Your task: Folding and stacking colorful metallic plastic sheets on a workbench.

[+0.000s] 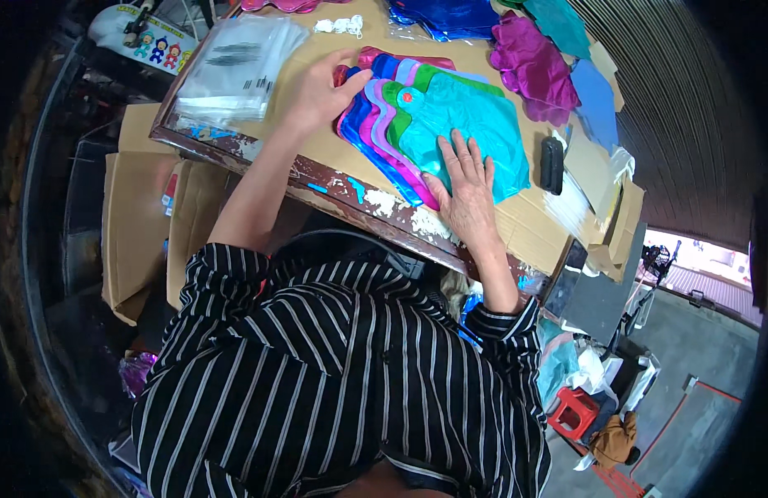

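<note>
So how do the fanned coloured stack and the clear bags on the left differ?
Colour: the fanned stack is many-coloured and shiny; the clear bags are see-through. Outline: the fanned stack shows wavy edges; the clear bags look straight-edged. Contact: the right hand lies on the fanned stack; neither hand rests on the clear bags. Both lie on the cardboard-covered table.

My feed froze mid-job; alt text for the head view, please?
The person's right hand lies spread on the turquoise top sheet of a fanned stack of shiny coloured sheets; the left hand is at the stack's far left corner. Clear plastic bags lie left and a black object right, on a cardboard-covered table.
</note>
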A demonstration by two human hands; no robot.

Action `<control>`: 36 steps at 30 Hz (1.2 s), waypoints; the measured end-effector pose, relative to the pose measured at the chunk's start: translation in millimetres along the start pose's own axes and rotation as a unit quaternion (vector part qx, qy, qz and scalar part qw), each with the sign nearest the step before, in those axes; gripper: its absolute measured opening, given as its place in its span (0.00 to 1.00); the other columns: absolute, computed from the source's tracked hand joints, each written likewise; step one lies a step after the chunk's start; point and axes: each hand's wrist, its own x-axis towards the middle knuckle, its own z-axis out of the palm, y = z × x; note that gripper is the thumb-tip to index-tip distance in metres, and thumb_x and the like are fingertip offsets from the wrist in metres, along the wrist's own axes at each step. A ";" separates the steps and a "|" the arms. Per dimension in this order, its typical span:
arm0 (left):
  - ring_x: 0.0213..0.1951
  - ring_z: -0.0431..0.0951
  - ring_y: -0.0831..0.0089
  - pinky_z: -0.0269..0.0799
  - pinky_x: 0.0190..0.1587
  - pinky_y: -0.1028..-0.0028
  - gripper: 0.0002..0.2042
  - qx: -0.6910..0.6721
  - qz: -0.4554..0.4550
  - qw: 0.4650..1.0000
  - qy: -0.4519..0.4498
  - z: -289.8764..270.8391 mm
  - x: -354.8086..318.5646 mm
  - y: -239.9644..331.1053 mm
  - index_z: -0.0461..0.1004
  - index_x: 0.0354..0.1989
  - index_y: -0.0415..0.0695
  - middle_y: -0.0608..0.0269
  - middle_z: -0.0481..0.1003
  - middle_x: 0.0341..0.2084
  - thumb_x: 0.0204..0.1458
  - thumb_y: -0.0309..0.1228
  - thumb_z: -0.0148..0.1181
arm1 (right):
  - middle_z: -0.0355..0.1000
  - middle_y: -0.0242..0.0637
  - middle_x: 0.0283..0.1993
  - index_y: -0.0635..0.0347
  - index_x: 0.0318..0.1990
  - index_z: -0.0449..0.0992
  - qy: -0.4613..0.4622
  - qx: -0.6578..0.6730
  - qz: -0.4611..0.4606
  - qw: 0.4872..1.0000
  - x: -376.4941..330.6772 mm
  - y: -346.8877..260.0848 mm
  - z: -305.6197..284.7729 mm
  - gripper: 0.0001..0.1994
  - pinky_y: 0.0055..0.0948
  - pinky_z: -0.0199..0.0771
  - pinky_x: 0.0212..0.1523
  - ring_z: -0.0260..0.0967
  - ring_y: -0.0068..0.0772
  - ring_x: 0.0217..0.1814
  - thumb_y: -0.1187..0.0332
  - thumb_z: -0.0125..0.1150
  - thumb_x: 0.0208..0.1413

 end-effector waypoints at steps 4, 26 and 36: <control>0.45 0.84 0.69 0.80 0.48 0.69 0.33 0.066 0.104 0.991 0.044 10.7 5.7 -6.6 0.72 0.64 0.42 0.49 0.83 0.46 0.49 0.37 0.76 | 0.56 0.43 0.79 0.50 0.73 0.65 -0.010 -0.003 -0.006 1.000 2.7 -1.0 0.5 0.33 0.64 0.42 0.76 0.49 0.55 0.80 0.48 0.61 0.63; 0.42 0.83 0.75 0.81 0.47 0.72 0.33 0.027 0.161 0.985 0.064 15.5 6.3 -8.0 0.71 0.65 0.39 0.55 0.83 0.44 0.50 0.32 0.76 | 0.57 0.43 0.78 0.52 0.71 0.66 0.000 0.012 0.003 1.000 3.3 -6.3 1.2 0.33 0.64 0.44 0.76 0.50 0.55 0.80 0.48 0.62 0.63; 0.40 0.81 0.77 0.78 0.43 0.75 0.28 0.128 0.180 0.974 0.045 -9.0 2.0 -15.8 0.70 0.65 0.38 0.54 0.82 0.43 0.57 0.31 0.71 | 0.58 0.46 0.76 0.55 0.69 0.68 0.016 0.023 0.000 1.000 20.3 -28.3 7.4 0.31 0.66 0.48 0.73 0.53 0.58 0.77 0.50 0.61 0.63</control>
